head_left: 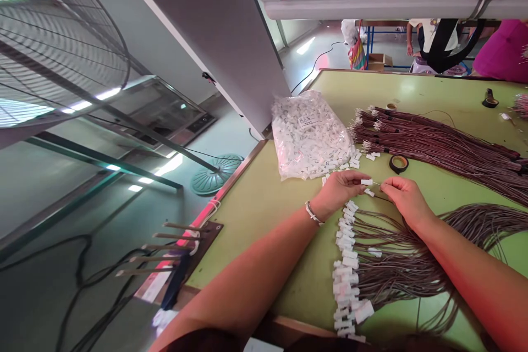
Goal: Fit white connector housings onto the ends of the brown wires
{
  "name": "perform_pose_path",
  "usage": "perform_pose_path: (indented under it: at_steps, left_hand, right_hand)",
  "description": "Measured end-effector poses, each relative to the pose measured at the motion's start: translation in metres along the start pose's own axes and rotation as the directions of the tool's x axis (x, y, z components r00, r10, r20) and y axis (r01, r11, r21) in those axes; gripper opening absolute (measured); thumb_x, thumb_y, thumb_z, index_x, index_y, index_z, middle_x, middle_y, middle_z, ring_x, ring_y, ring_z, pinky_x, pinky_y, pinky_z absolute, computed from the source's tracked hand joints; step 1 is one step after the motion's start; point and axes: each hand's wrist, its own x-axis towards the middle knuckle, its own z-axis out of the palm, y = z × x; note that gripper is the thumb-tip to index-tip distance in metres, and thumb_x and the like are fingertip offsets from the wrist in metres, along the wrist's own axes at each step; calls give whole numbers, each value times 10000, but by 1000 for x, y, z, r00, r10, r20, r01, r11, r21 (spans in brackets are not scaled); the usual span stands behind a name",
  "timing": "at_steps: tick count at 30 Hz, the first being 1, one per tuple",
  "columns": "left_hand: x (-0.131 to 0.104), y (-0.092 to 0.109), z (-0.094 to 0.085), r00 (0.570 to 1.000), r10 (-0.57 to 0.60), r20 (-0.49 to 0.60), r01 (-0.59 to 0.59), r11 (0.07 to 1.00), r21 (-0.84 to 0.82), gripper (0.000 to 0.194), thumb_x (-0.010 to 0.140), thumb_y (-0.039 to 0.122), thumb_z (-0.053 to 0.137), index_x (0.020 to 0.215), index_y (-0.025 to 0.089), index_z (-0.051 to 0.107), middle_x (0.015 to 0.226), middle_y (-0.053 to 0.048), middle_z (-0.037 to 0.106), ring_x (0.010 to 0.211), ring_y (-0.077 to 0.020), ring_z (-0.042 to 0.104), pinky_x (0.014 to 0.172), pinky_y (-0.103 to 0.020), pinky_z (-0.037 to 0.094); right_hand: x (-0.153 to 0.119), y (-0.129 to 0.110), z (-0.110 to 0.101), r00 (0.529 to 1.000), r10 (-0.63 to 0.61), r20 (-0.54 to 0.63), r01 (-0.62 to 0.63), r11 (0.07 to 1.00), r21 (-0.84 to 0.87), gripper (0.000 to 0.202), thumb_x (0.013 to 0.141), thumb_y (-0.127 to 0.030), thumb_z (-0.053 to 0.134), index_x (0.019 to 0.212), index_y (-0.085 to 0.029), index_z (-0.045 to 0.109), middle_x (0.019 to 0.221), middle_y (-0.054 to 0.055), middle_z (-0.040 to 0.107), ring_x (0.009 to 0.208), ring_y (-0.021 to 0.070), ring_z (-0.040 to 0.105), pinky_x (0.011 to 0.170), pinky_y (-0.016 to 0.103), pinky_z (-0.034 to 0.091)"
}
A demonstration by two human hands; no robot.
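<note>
My left hand (339,193), with a white band at the wrist, pinches a small white connector (366,182) between thumb and fingers. To its right, my right hand (403,197) is closed on the thin end of a wire (376,183), which points at the connector. Just below the fingers is another white connector (369,192). Nearer me, a column of white connectors (345,280) lies on the green table with brown wires (400,275) running right from them, partly under my right forearm. A clear plastic bag (311,135) full of white connectors lies beyond my left hand.
Bundles of dark red wires (437,143) lie at the back right, beside a black tape roll (399,164). Another tape roll (490,99) is farther back. A pegged rack (202,247) sits at the left table edge (243,168). People stand beyond the table.
</note>
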Motion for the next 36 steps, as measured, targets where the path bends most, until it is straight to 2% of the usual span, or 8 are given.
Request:
perform_pose_path:
  at_steps: [5,8,12,15,21,24,31,36]
  left_hand:
    - [0,-2,2,998,-9,-60,14,995,96,224,647,235,701,837,118,694,601,-5,623,540,-87,537,556,-215,456]
    - [0,-4,4,998,29,-61,-20,988,150,164,661,234,687,781,122,684,600,-10,627,545,-101,555,562,-227,471]
    - [-1,-5,5,979,200,36,-203,943,263,106,692,235,671,735,139,686,698,-42,667,630,-126,593,610,-243,488]
    - [-1,-5,7,953,289,89,-303,905,298,88,706,227,660,719,143,681,728,-50,672,667,-129,596,628,-241,486]
    - [0,-8,7,998,45,40,-50,990,131,193,675,279,693,770,116,650,569,-7,614,527,-96,559,530,-215,471]
    - [1,-8,6,999,7,39,-10,997,72,226,658,299,708,765,112,641,572,-3,611,524,-89,553,540,-216,473]
    - [2,-10,5,999,47,18,-48,993,104,177,653,251,705,749,117,641,621,-17,632,568,-104,573,574,-231,474]
    - [0,-10,8,970,240,32,-238,926,292,95,678,234,679,685,141,664,682,-36,650,621,-119,576,603,-243,477]
  right_hand:
    - [0,-1,1,999,5,35,-5,1000,0,231,713,-354,544,595,-157,574,521,-43,391,510,85,320,487,233,235]
    - [1,-1,1,993,55,103,-60,997,44,224,708,-357,545,607,-160,574,478,-59,362,459,71,277,459,231,194]
    - [1,-4,1,973,127,193,-149,983,103,217,684,-364,558,595,-166,544,438,-82,315,412,54,211,435,227,157]
    - [0,-6,0,967,118,226,-145,984,106,241,687,-384,564,588,-167,527,443,-81,319,409,50,213,423,221,153]
    - [1,1,0,982,45,184,-52,998,35,279,717,-439,563,621,-181,517,468,-69,391,376,51,277,374,209,198]
    - [3,7,0,983,64,172,-73,996,50,277,728,-442,551,640,-181,527,509,-48,474,354,54,314,348,210,214]
    - [4,5,-1,982,75,174,-87,994,63,254,733,-390,546,599,-177,512,428,-68,405,383,54,274,398,207,199]
    - [1,2,1,981,78,180,-86,995,41,243,726,-378,537,589,-181,507,411,-75,389,388,62,272,425,220,220]
